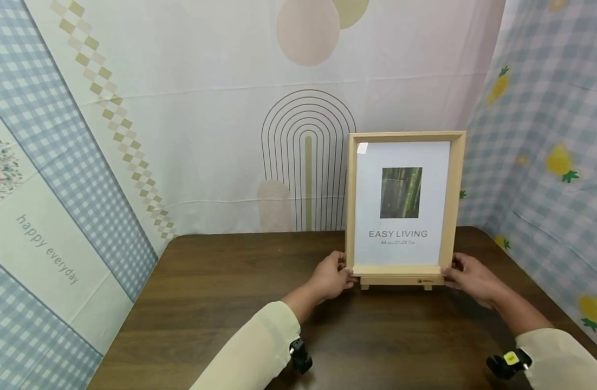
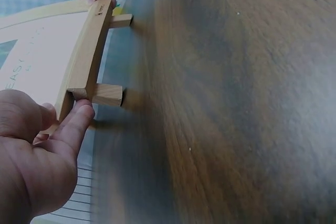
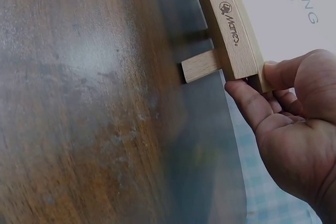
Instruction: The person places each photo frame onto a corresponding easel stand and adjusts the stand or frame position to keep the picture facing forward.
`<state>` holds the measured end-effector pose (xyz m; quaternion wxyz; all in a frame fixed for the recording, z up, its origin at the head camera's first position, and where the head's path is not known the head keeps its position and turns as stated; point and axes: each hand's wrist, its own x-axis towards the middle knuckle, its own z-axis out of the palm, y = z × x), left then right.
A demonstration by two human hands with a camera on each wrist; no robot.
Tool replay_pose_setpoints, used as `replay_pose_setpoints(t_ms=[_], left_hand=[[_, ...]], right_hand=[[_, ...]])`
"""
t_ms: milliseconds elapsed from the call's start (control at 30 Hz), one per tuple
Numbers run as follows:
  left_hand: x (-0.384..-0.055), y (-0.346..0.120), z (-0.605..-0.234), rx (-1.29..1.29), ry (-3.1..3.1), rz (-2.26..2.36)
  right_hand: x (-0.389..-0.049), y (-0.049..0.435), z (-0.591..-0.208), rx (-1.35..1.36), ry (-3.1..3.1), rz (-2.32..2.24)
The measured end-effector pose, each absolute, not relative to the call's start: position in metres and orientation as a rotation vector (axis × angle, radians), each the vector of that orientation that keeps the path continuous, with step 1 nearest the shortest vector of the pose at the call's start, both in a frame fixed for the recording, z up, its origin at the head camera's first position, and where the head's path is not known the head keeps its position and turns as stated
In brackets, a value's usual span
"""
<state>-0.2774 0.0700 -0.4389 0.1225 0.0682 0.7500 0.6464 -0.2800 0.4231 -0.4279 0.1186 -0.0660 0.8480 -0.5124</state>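
A light wooden picture frame (image 1: 351, 206) stands upright on the ledge (image 1: 401, 280) of a small wooden tabletop easel. Behind its glazing is a white insert (image 1: 401, 157) with a bamboo picture and "EASY LIVING" lettering. My left hand (image 1: 331, 277) grips the frame's lower left corner, fingers close to the ledge's end. At the lower right corner, my right hand (image 1: 474, 277) pinches the frame; in the right wrist view its thumb (image 3: 283, 73) presses the front edge while a finger touches the ledge's end. Two short easel feet (image 2: 108, 94) jut forward below. The easel's back is hidden.
The dark brown wooden table (image 1: 220, 303) lies beneath everything. A pale printed cloth (image 1: 206, 151) hangs behind it, with checked cloths (image 1: 547, 206) at the sides. Each sleeve carries a black wrist camera (image 1: 300, 357).
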Motion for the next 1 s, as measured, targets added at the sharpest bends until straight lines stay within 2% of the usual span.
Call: replay_pose_setpoints(t_ms=[1000], left_hand=[[-0.273, 0.039, -0.44, 0.208, 2.163, 1.91]], right_hand=[[-0.274, 0.399, -0.429, -0.259, 2.414, -1.527]])
